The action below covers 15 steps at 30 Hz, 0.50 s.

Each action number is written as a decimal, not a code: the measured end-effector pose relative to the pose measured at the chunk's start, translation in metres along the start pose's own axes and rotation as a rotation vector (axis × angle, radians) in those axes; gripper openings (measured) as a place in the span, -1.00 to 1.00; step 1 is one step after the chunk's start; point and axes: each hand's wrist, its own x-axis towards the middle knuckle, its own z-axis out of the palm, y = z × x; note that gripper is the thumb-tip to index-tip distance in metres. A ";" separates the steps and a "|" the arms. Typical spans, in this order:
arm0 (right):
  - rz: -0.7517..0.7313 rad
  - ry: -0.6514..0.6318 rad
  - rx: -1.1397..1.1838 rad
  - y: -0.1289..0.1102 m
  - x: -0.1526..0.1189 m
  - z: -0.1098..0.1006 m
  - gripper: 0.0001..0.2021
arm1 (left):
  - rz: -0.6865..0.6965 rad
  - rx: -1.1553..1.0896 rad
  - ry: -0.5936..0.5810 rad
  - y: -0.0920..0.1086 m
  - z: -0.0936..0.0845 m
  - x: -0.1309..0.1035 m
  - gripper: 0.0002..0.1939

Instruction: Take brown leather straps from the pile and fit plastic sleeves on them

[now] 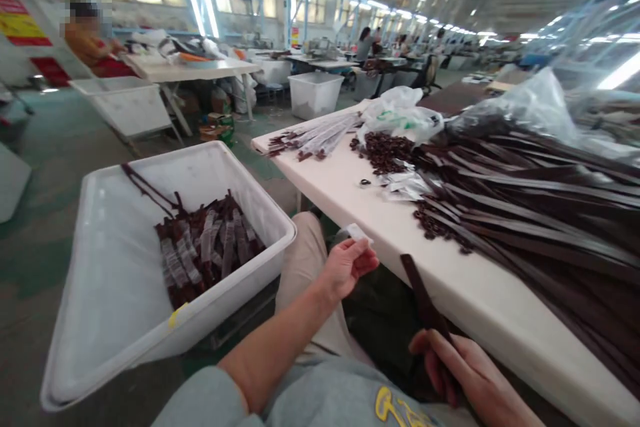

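My left hand pinches a small whitish piece of plastic between thumb and fingers, just off the table's near edge. Whether it is a bag or a wrapper I cannot make out. My right hand is closed around a dark brown strap, whose free end points up and away, beside the table edge. On the table, to the right, lies a big heap of long dark brown straps. Small dark brown loops are piled by the heap, with clear plastic bags behind them.
At my left stands a large white bin holding several plastic-wrapped strap bundles. Wrapped straps lie at the table's far corner. A person sits at another table. Another white bin stands farther back.
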 end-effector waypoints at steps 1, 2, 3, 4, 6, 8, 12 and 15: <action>-0.005 -0.022 0.000 -0.003 -0.003 0.005 -0.26 | -0.005 0.002 0.003 -0.002 0.001 0.000 -0.77; -0.017 -0.033 -0.002 -0.007 -0.005 0.009 -0.28 | -0.010 0.006 0.002 -0.004 0.003 0.000 -0.72; -0.030 -0.037 -0.002 -0.009 -0.007 0.012 -0.30 | -0.012 0.010 -0.003 -0.007 0.005 -0.001 -0.67; -0.041 -0.037 -0.003 -0.011 -0.008 0.013 -0.32 | -0.014 0.013 -0.009 -0.010 0.008 -0.001 -0.63; -0.055 -0.027 -0.008 -0.013 -0.009 0.014 -0.36 | -0.026 0.027 -0.021 -0.016 0.014 -0.003 -0.59; -0.061 -0.007 -0.005 -0.012 -0.008 0.013 -0.38 | -0.044 0.057 -0.021 -0.021 0.021 -0.006 -0.58; -0.064 0.023 0.048 -0.008 -0.007 0.008 -0.41 | -0.067 0.111 -0.026 -0.028 0.031 -0.009 -0.55; -0.077 -0.009 0.077 -0.003 -0.003 0.005 -0.43 | -0.049 0.158 -0.019 -0.030 0.031 -0.005 -0.53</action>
